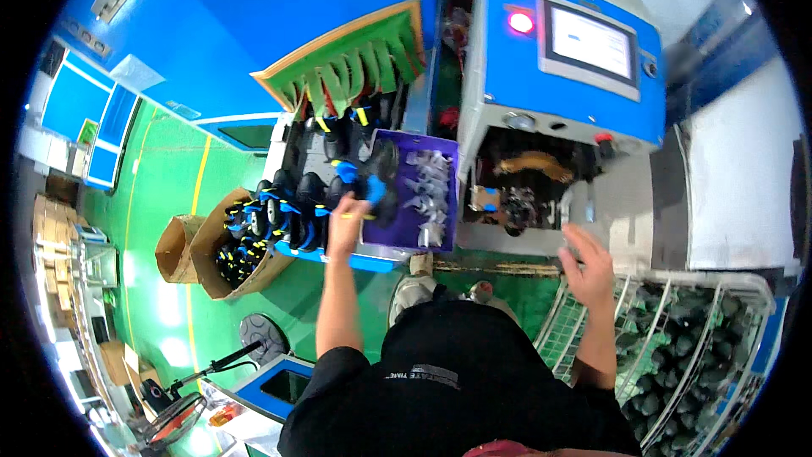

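Note:
My left hand (345, 224) is closed on the blue-and-yellow part of a black shoe (385, 169), somewhat blurred, above the left side of a purple tray (391, 235). Small grey-white pieces (433, 190) lie in that tray. Beside my left hand, several black shoes with blue and yellow parts (310, 189) stand close together on a conveyor. My right hand (588, 264) is empty, its fingers and thumb apart, just in front of the blue machine (507, 59). Inside the machine's opening sit a tan curved part (534, 165) and a dark mechanism (518, 203).
Green strip curtains (351, 76) hang over the conveyor from a blue housing (211, 17). A cardboard box (211, 262) of shoes stands at left, a white wire basket (626, 364) of dark pieces at right. A fan (173, 419) is at lower left. The machine carries a lit screen (589, 46).

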Tool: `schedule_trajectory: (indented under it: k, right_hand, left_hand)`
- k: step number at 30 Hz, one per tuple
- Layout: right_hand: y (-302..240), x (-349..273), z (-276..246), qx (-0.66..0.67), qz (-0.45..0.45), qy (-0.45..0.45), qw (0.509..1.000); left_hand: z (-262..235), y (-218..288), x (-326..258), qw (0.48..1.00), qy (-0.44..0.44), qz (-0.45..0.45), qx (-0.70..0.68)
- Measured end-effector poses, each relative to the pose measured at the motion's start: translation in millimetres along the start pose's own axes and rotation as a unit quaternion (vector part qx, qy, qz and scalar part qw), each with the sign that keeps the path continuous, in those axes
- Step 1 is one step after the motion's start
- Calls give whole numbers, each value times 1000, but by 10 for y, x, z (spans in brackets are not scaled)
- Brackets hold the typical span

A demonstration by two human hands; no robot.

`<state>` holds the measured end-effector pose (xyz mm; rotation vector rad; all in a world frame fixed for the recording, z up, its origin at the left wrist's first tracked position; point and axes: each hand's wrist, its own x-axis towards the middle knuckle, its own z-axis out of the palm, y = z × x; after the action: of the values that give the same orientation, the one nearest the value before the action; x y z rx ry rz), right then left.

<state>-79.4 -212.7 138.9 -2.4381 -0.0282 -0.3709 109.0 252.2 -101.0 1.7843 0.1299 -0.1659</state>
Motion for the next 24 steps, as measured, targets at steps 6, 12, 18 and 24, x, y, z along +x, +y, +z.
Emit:
schedule_trajectory:
  k: [6, 12, 18, 24]
  right_hand:
    - [-574, 1904, 839, -57, -205, 231, 950]
    - [-308, 2458, 1406, -340, -186, 290, 875]
    - [-252, 2429, 1372, -357, -207, 231, 881]
    - [-187, 2257, 1405, -458, -166, 222, 845]
  left_hand:
    - [752, -232, -132, 897, 96, 95, 420]
    - [90, 615, 497, 980, -76, -30, 181]
    - [-559, -818, 2878, 937, 196, 10, 288]
    - [-61, -1134, 3488, 945, 300, -12, 130]
